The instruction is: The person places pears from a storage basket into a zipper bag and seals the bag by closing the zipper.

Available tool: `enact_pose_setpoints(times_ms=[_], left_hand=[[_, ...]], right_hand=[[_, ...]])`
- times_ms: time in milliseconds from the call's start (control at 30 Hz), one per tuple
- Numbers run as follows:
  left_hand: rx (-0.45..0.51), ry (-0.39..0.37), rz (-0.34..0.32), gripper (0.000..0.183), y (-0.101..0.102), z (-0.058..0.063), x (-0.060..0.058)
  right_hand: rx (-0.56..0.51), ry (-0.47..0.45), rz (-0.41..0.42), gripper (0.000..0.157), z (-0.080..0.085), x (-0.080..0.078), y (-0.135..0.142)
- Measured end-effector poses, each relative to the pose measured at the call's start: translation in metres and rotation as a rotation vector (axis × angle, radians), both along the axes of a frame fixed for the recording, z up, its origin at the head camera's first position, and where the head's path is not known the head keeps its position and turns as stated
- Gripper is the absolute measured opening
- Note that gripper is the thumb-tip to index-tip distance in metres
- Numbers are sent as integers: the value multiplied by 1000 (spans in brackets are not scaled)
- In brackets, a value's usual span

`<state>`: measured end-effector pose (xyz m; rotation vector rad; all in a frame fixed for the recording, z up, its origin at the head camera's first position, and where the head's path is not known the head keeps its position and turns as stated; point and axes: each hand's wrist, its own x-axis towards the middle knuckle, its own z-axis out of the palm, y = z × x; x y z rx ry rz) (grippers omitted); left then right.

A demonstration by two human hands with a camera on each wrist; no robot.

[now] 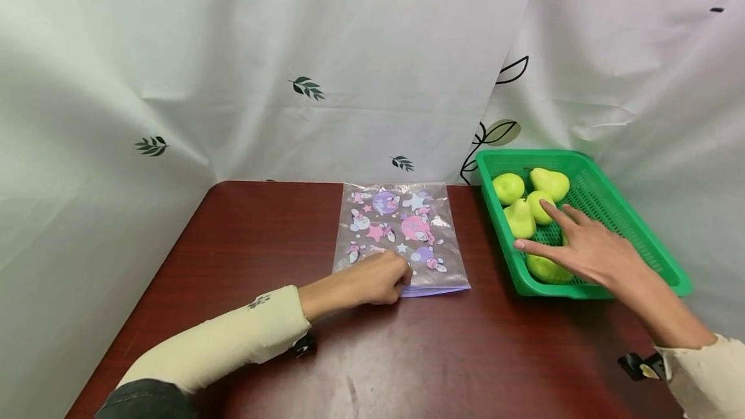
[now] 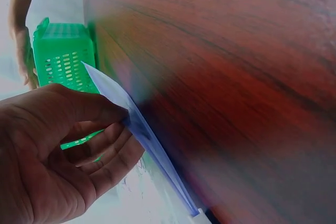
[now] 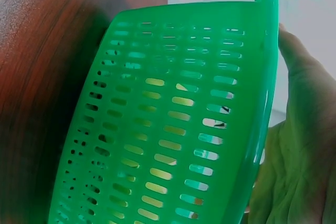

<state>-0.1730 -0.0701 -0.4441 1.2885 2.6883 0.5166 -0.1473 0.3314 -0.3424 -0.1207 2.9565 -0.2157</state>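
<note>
A clear plastic bag [image 1: 401,228] printed with pink and purple cartoon figures lies flat on the table. My left hand [image 1: 378,277] pinches its purple near edge, and the left wrist view shows that edge [image 2: 152,142] between thumb and fingers, lifted a little off the wood. At the right stands a green slotted basket [image 1: 499,238] holding several yellow-green pears [image 1: 520,218]. Over it is my right hand [image 1: 599,251], fingers spread, the fingertips close above the fruit and part of the pears hidden beneath. In the right wrist view the basket wall [image 3: 178,98] hides the fingers.
The dark red wooden table [image 1: 273,231] carries both bag and basket. White cloth [image 1: 361,31] with leaf prints hangs behind the table and along both sides, near the basket's back and right rim.
</note>
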Motion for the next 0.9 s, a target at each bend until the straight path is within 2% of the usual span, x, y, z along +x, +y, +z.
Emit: enact_pose_setpoints(times_ms=[33,67,133,167,267,300,367,500,600,667,733,867,900], left_hand=[[-11,-13,7,22,1,4,1],[-14,-13,8,23,2,-1,-2],[-12,-1,14,26,3,-21,-12],[-9,-20,26,28,4,-19,-12],[11,-44,37,30,5,-33,-20],[15,-52,39,30,6,-32,-19],[26,-71,40,27,7,-23,-16],[52,-56,40,24,7,-7,-9],[90,-38,50,24,7,-12,-12],[118,-71,59,23,7,-14,-13],[143,-72,64,22,7,-16,-15],[160,-171,115,19,7,2,-8],[152,-172,126,19,7,2,-7]], right_hand=[[0,-3,2,116,0,0,0],[-1,-7,2,116,0,0,1],[1,-12,3,116,0,0,1],[4,-14,6,115,0,0,2],[11,-22,11,115,0,0,3],[14,-26,12,114,0,0,3],[14,-39,11,113,0,0,4],[14,-52,17,112,0,0,6],[19,-32,51,110,-1,-1,8],[15,-9,90,105,-2,-1,9],[9,7,128,98,-4,-1,11],[-14,2,179,85,-7,-3,13],[-16,-8,184,83,-7,-3,13]])
